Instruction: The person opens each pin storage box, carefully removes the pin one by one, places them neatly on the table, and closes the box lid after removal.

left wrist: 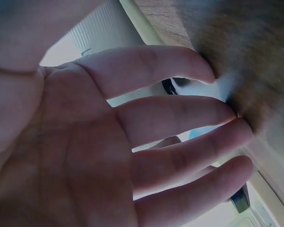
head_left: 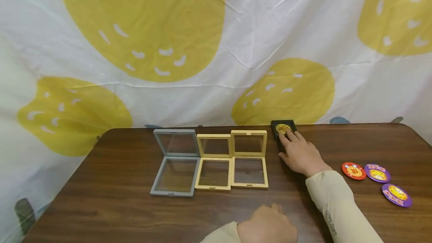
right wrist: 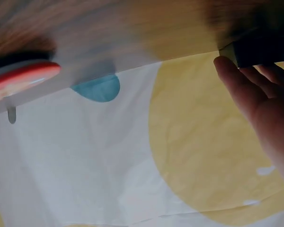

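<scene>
My right hand (head_left: pixel 301 155) reaches to the back of the table, its fingertips over a black square display case (head_left: pixel 274 124) with a gold round piece (head_left: pixel 282 128) in it. The fingers are mostly straight and hide much of the case. In the right wrist view, a fingertip is right at the dark case's (right wrist: pixel 255 49) corner. My left hand (head_left: pixel 267 225) is near the front of the table, holding nothing. Its fingers (left wrist: pixel 175 118) are spread and loosely bent in the left wrist view, the tips close to the brown tabletop.
Left of my right hand stand three opened hinged frames with clear panes: one grey (head_left: pixel 174 194) and two cream, a smaller one (head_left: pixel 213 188) and another (head_left: pixel 249 185). A red disc (head_left: pixel 353 171) and two purple discs (head_left: pixel 377 173) lie at right. A lemon-print cloth (head_left: pixel 216 100) hangs behind.
</scene>
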`<state>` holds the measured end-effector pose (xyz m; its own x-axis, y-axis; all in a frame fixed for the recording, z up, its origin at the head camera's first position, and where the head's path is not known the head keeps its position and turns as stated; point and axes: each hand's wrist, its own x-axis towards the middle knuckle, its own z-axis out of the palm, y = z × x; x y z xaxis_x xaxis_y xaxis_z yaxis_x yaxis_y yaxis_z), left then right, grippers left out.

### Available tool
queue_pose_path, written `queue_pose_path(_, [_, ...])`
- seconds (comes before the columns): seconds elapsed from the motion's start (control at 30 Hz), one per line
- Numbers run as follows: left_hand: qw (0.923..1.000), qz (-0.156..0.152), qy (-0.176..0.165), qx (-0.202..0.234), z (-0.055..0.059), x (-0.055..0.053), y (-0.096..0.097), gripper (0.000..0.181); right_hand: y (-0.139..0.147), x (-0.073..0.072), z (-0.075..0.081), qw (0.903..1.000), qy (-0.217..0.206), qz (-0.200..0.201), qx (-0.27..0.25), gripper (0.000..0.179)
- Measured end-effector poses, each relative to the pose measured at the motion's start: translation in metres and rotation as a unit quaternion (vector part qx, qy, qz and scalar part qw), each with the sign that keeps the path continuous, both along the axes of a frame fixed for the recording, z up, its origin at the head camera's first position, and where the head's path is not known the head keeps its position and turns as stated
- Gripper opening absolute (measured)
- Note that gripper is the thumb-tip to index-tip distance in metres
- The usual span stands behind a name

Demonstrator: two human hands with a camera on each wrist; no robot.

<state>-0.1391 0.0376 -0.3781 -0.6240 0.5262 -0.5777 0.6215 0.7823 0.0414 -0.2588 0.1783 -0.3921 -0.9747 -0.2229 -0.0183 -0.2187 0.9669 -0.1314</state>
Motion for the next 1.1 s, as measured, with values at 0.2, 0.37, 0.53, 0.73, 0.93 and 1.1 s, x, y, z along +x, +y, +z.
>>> queue_pose_path(0.2, [0.9962,-0.083,0.027,0.006,0.001,-0.002,-0.003,0.016,0.005,0.006,0.002,0.9997,0.024,0.009,0.008,0.055])
queue_pose_path(0.37, [0.9941,-0.096,0.051,0.004,0.002,0.0,-0.003,0.013,0.007,0.015,0.006,0.999,0.043,-0.01,-0.008,0.048])
queue_pose_path(0.53, [0.9936,-0.09,0.068,0.001,0.003,0.001,-0.003,0.015,0.003,0.025,0.008,0.9961,0.076,-0.033,-0.029,0.035])
queue_pose_path(0.73, [0.9954,-0.079,0.054,-0.002,0.004,0.003,-0.002,0.012,0.0,0.041,0.012,0.9927,0.112,-0.043,0.0,0.027])
queue_pose_path(0.93, [0.9939,-0.094,0.057,-0.003,0.005,0.004,-0.003,0.014,-0.001,0.06,0.013,0.9851,0.169,-0.007,0.033,0.02])
queue_pose_path(1.1, [0.9932,-0.095,0.065,-0.013,0.004,0.004,-0.002,0.016,-0.007,0.078,0.007,0.973,0.22,0.031,0.061,0.031])
